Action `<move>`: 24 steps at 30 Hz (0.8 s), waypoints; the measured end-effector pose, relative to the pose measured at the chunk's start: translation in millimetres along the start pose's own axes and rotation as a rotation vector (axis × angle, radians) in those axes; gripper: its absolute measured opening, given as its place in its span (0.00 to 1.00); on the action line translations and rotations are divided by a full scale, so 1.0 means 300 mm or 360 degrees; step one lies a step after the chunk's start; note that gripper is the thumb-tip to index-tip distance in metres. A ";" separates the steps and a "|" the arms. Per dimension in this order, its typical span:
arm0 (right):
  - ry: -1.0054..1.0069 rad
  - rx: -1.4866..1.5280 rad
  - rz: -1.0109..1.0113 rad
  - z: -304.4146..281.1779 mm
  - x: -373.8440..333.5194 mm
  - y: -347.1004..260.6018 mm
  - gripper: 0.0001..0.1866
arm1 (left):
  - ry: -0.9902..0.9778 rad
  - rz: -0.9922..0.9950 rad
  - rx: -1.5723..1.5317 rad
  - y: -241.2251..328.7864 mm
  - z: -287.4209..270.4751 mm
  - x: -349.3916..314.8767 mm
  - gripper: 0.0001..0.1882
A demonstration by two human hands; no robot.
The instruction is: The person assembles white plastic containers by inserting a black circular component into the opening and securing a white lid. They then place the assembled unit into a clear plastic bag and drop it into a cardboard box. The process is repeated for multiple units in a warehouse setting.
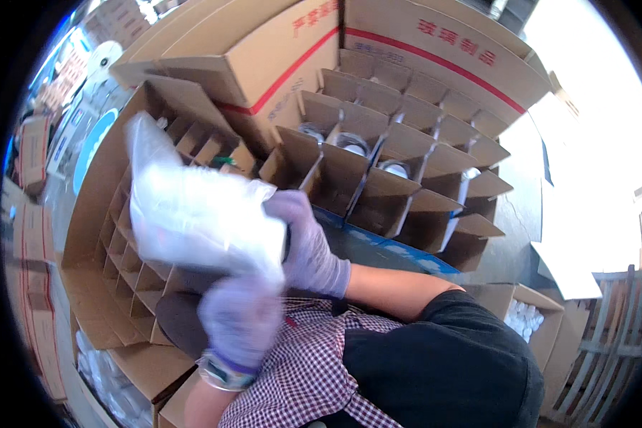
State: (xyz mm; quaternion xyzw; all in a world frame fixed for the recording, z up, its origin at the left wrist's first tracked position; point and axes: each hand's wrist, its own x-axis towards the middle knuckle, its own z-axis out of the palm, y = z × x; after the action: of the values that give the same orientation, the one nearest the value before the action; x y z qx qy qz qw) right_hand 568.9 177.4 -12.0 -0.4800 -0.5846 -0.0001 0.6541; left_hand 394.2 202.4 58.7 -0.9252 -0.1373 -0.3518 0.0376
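Head view: left hand [241, 319] and right hand [308, 246] grip a white bag [201, 214] — only some divider [384, 198] cells hold round containers [353, 145].

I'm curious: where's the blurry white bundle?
The bundle is left of centre in the head view, in the left hand and right hand, over the left divided box.

Near the divider grid [405, 139], a gloved left hand [241, 321] and gloved right hand [307, 246] hold a blurred white bundle [200, 214]; left of the grid stands a partitioned carton [96, 250], behind it red-striped cardboard [399, 53], within its cells round clear vessels [353, 145]
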 end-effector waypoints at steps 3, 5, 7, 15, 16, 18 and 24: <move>0.0170 -0.0060 0.0342 -0.199 -0.024 0.021 0.46 | -0.0926 -0.0199 -0.0348 0.153 0.033 0.098 0.20; 0.0298 -0.0472 0.0424 -0.424 -0.017 -0.001 0.46 | -0.0947 -0.0146 -0.0765 0.125 0.057 0.122 0.26; 0.0519 -0.0754 0.0824 -0.638 -0.031 -0.042 0.45 | -0.0923 -0.0383 -0.0754 0.068 0.047 0.024 0.30; 0.1016 -0.1019 0.1430 -1.270 -0.219 -0.001 0.34 | -0.0557 -0.1073 -0.0309 -0.419 -0.183 -0.560 0.24; 0.0993 -0.1101 0.1544 -1.293 -0.231 0.062 0.34 | -0.0528 -0.1310 -0.0365 -0.431 -0.240 -0.571 0.23; 0.0766 -0.1470 0.1581 -1.356 -0.316 0.284 0.40 | -0.0402 -0.1441 -0.0259 -0.475 -0.363 -0.610 0.21; -0.0323 -0.2071 0.1625 -1.216 -0.279 0.687 0.45 | -0.0180 -0.1715 0.0228 -0.513 -0.659 -0.733 0.20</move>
State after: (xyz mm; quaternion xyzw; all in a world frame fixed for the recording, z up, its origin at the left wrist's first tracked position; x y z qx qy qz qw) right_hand 937.0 12.5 -153.0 -0.9659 -0.2343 0.0020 0.1100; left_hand 67.2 267.1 57.4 -0.7364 -0.6174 -0.2607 -0.0925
